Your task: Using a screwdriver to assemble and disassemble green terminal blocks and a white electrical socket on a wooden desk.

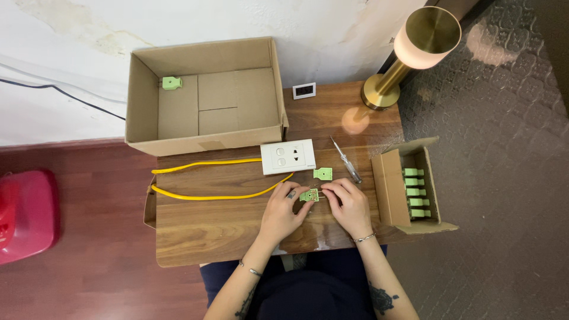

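Both hands meet at the middle of a small wooden table [225, 228]. My left hand [283, 208] and my right hand [348, 202] pinch a small green plug-like part [309, 195] between their fingertips. A second green piece [323, 173] lies just beyond it. A white wall socket plate [288, 156] sits further back, with a yellow cable [207, 195] looping off to the left. A screwdriver with a clear handle [347, 162] rests to the right of the plate.
A large open cardboard box [204, 98] at the back holds one green part [172, 83]. A small open carton [409, 189] at the right holds several green parts. A brass lamp [409, 53] and a small white socket insert [304, 90] stand behind. A red object [24, 213] sits on the floor.
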